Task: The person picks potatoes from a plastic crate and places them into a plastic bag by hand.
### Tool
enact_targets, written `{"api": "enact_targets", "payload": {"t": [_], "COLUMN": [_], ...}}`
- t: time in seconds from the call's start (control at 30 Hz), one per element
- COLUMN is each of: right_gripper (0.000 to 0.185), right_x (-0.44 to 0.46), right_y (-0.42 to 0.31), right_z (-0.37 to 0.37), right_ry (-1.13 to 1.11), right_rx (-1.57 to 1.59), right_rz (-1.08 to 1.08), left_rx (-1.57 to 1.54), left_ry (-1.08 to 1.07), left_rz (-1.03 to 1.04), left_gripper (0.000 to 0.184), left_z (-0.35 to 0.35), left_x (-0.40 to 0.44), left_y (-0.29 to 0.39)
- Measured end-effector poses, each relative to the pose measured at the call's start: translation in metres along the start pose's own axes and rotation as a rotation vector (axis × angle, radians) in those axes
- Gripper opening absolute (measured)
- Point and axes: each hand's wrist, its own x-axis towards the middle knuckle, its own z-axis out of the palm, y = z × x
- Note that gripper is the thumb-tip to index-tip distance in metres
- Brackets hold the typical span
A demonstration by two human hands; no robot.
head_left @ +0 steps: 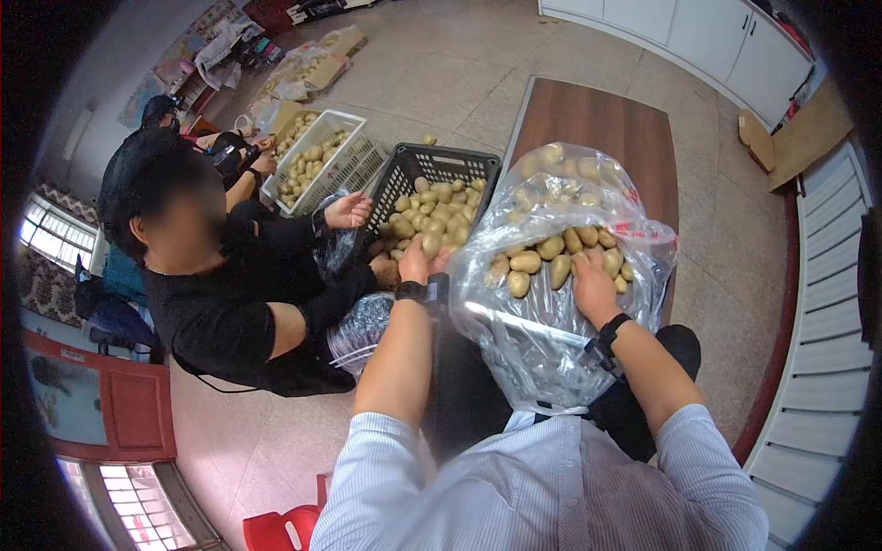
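- A single view, from a camera worn on the person's head, takes in the whole scene.
- It faces forward and steeply down, with the wearer's striped shirt [542, 487] very near along the bottom edge.
- The left hand [415, 264] and the right hand [595, 286] sit at close range around mid-frame, the tabletop [597, 119] reaching away beyond the right one.
- A co-worker [211, 303] is near on the left side; white cabinets [671, 32] stand far off at upper right.
- The very wide lens bends straight lines outward and leaves black, rounded corners.
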Motion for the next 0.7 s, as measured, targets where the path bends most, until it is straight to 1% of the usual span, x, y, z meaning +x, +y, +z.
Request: {"api": "enact_targets", "payload": {"t": [0.03,0.07,0.13,0.3,0.37,0.4,0.43,0.47,0.5,0.53,0.6,0.63,0.7], "right_gripper": [0.029,0.029,0.025,0.020,0.019,0.018,0.017,0.017,0.022,0.027,0.029,0.031,0.031], "right_x": [0.000,-0.002,-0.005,-0.011,-0.014,-0.016,-0.017,-0.019,-0.021,-0.022,-0.025,-0.027,-0.030], "right_y": [0.000,0.001,0.004,0.001,-0.001,-0.001,-0.001,-0.001,0.000,0.001,0.001,0.001,0.001], "right_z": [0.002,0.006,0.013,0.007,0.004,0.004,0.005,0.006,0.007,0.007,0.006,0.005,0.004], "right_ry": [-0.015,-0.016,0.110,0.039,0.015,0.031,0.048,0.048,0.012,-0.025,-0.060,-0.096,-0.082], "right_rx": [-0.048,-0.048,-0.018,-0.058,-0.090,-0.122,-0.154,-0.154,-0.115,-0.076,-0.072,-0.068,-0.058], "right_rz": [-0.006,-0.006,-0.086,-0.070,-0.062,-0.082,-0.103,-0.102,-0.077,-0.052,-0.047,-0.043,-0.049], "left_rx": [-0.018,-0.036,-0.081,-0.180,-0.130,-0.130,-0.051,-0.011,0.029,0.033,0.038,0.507,0.977], "left_ry": [0.068,0.136,0.126,0.139,0.098,0.097,0.102,0.104,0.106,0.114,0.120,0.125,0.123], "left_rz": [0.022,0.043,0.019,-0.041,-0.005,-0.006,0.029,0.046,0.064,0.046,0.029,0.335,0.641], "left_gripper": [0.038,0.035,0.034,0.032,0.032,0.032,0.031,0.030,0.030,0.030,0.030,0.033,0.041], "left_z": [0.003,0.003,-0.001,-0.014,-0.020,-0.031,-0.041,-0.042,-0.043,-0.044,-0.041,-0.042,-0.043], "left_x": [-0.004,-0.003,0.000,0.013,0.016,0.031,0.045,0.046,0.047,0.047,0.035,0.026,0.024], "left_y": [0.001,0.000,0.000,-0.005,-0.008,-0.014,-0.020,-0.021,-0.021,-0.022,-0.020,-0.022,-0.023]}}
